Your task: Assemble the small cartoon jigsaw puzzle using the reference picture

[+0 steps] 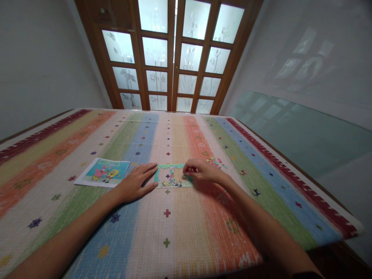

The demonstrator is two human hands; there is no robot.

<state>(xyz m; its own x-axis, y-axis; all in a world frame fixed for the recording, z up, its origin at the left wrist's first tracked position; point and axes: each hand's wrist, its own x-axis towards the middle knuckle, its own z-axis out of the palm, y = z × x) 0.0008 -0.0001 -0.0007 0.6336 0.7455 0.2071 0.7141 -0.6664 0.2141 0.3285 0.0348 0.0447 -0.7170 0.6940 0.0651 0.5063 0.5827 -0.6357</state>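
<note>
A small, partly assembled jigsaw puzzle (pixel 172 176) lies in the middle of the striped tablecloth (pixel 162 232). My left hand (pixel 136 184) rests flat beside its left edge, fingers stretched out and touching the puzzle. My right hand (pixel 200 171) hovers at the puzzle's right edge with its fingers curled in a pinch; what it holds is too small to make out. Several loose puzzle pieces (pixel 216 162) lie just beyond my right hand.
A printed reference picture (pixel 103 172) with cartoon figures lies left of my left hand. Wooden glazed doors (pixel 174 58) stand behind the table. A glass panel (pixel 305 131) leans along the right wall. The table's right edge (pixel 319 193) is close.
</note>
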